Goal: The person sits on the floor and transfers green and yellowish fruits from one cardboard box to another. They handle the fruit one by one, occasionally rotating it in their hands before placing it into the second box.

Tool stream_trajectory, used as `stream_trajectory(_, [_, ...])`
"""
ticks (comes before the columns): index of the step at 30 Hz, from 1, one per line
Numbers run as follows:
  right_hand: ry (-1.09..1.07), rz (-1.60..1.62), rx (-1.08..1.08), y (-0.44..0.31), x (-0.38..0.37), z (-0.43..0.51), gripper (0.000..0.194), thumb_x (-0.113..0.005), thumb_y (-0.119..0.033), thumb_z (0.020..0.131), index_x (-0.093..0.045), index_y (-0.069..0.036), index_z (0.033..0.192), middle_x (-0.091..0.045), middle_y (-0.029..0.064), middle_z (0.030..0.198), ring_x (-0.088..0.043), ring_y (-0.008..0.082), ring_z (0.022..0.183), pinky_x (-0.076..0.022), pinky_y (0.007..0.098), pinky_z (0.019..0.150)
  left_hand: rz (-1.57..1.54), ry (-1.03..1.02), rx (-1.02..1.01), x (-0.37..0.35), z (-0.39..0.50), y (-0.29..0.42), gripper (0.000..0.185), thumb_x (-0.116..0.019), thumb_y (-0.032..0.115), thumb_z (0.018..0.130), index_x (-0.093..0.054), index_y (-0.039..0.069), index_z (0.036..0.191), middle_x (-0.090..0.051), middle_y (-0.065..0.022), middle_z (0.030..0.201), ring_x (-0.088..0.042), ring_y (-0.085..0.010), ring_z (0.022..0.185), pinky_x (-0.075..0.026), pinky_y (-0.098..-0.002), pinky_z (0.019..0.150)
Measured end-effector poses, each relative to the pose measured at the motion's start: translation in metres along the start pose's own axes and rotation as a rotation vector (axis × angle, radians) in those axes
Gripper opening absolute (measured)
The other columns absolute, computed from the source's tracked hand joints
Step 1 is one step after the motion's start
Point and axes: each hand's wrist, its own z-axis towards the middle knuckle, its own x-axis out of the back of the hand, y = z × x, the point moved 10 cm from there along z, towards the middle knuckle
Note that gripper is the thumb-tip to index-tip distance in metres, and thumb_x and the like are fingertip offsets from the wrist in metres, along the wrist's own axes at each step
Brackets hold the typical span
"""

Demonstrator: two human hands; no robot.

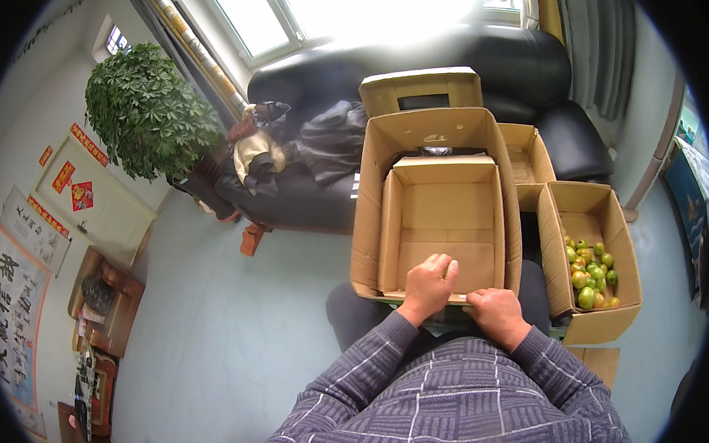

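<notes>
A large cardboard box [369,222] stands before me with a smaller cardboard box [448,202] inside it; no loose things show on the smaller box's floor. At the near edge of the boxes my left hand [429,287] is curled over the rim, fingers bent inward. My right hand [499,313] pinches the same near edge, a little to the right. To the right, another cardboard box [553,244] holds several green and reddish tomatoes [592,276].
A black leather sofa [308,195] lies behind the boxes, with clothing [335,136] on it. Cardboard boxes stand behind [422,83] and at the back right [535,153]. A potted plant [150,108] is at the left. A flat cardboard piece [599,362] lies at my right.
</notes>
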Motion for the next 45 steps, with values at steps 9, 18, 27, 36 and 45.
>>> stream_trajectory(9, [-0.017, 0.010, 0.022, -0.016, -0.012, 0.003, 0.015, -0.072, -0.024, 0.094, -0.076, -0.011, 0.086, -0.075, 0.0127, 0.079, -0.077, 0.0359, 0.075, -0.0605, 0.0511, 0.067, -0.204, -0.351, 0.304, -0.018, -0.004, -0.071, 0.032, -0.072, 0.028, 0.107, -0.076, -0.003, 0.100, -0.072, -0.0178, 0.084, -0.064, -0.0203, 0.076, -0.053, -0.0424, 0.071])
stream_trajectory(18, [-0.111, 0.065, 0.029, -0.013, -0.008, 0.004, 0.027, -0.077, -0.038, 0.098, -0.079, -0.011, 0.095, -0.080, 0.0106, 0.088, -0.080, 0.0335, 0.089, -0.0627, 0.0491, 0.077, -0.334, -0.361, 0.418, 0.004, -0.003, -0.073, 0.022, -0.087, 0.018, 0.092, -0.076, -0.001, 0.097, -0.074, -0.0071, 0.085, -0.070, -0.0161, 0.079, -0.058, -0.0352, 0.072])
stream_trajectory(27, [-0.131, 0.039, -0.008, -0.015, -0.001, 0.007, 0.030, -0.077, -0.042, 0.100, -0.079, -0.012, 0.098, -0.081, 0.0069, 0.096, -0.080, 0.0296, 0.099, -0.0638, 0.0457, 0.083, -0.190, -0.433, 0.439, 0.007, -0.009, -0.082, 0.032, -0.069, 0.026, 0.111, -0.070, -0.003, 0.098, -0.069, -0.0169, 0.082, -0.064, -0.0278, 0.075, -0.053, -0.0450, 0.072])
stream_trajectory(36, [-0.130, 0.045, -0.011, -0.016, 0.004, 0.008, 0.030, -0.078, -0.041, 0.099, -0.078, -0.011, 0.098, -0.081, 0.0071, 0.098, -0.080, 0.0297, 0.101, -0.0642, 0.0450, 0.083, 0.069, -0.515, 0.119, 0.003, -0.006, -0.032, 0.025, -0.082, 0.026, 0.096, -0.077, 0.003, 0.104, -0.079, -0.0234, 0.101, -0.075, -0.0470, 0.096, -0.061, -0.0507, 0.084])
stream_trajectory(45, [-0.128, 0.051, -0.003, -0.017, 0.004, 0.008, 0.029, -0.079, -0.040, 0.099, -0.078, -0.011, 0.099, -0.081, 0.0074, 0.098, -0.080, 0.0301, 0.100, -0.0641, 0.0448, 0.082, 0.097, -0.560, 0.135, 0.003, -0.008, -0.033, 0.033, -0.086, 0.026, 0.089, -0.080, 0.005, 0.113, -0.081, -0.0198, 0.113, -0.077, -0.0430, 0.106, -0.062, -0.0488, 0.092])
